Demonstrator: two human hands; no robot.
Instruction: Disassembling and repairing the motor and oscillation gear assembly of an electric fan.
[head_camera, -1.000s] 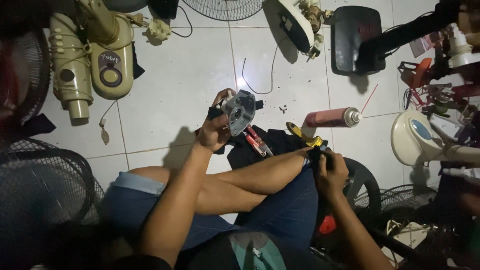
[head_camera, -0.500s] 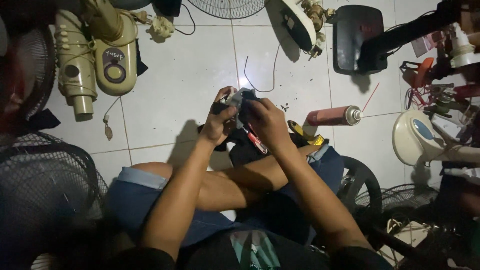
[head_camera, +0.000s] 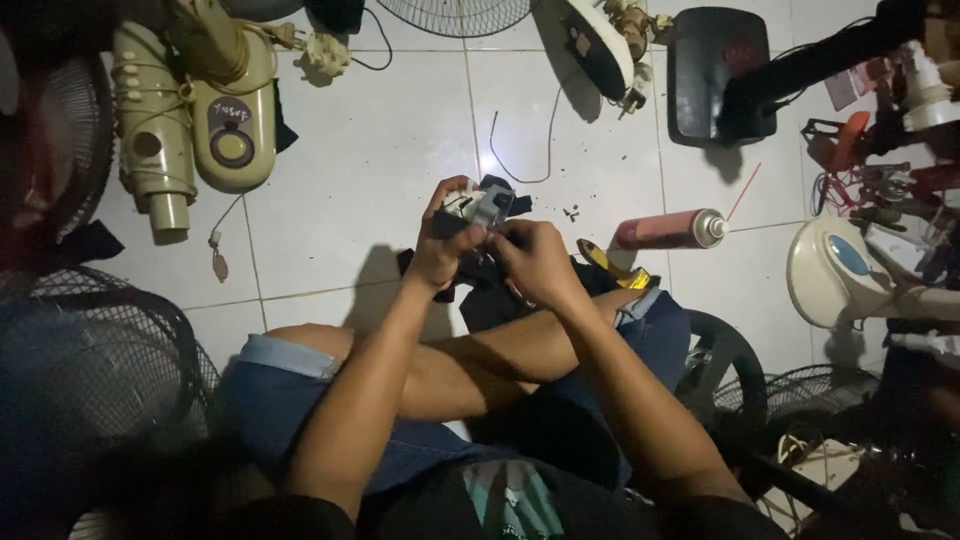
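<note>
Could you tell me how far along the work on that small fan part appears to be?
Done: fan bodies lie dismantled on the tile floor. In hand: the left hand holds a small dark part while the right hand works at it. Left: loose screws and a grille remain unfitted.

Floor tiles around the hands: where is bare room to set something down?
Biggest bare patch: tiles between the cream fan base, the fan grille and the left hand. A smaller one lies between the black wire and the spray can. The right edge, by the white fan base, is crowded.
</note>
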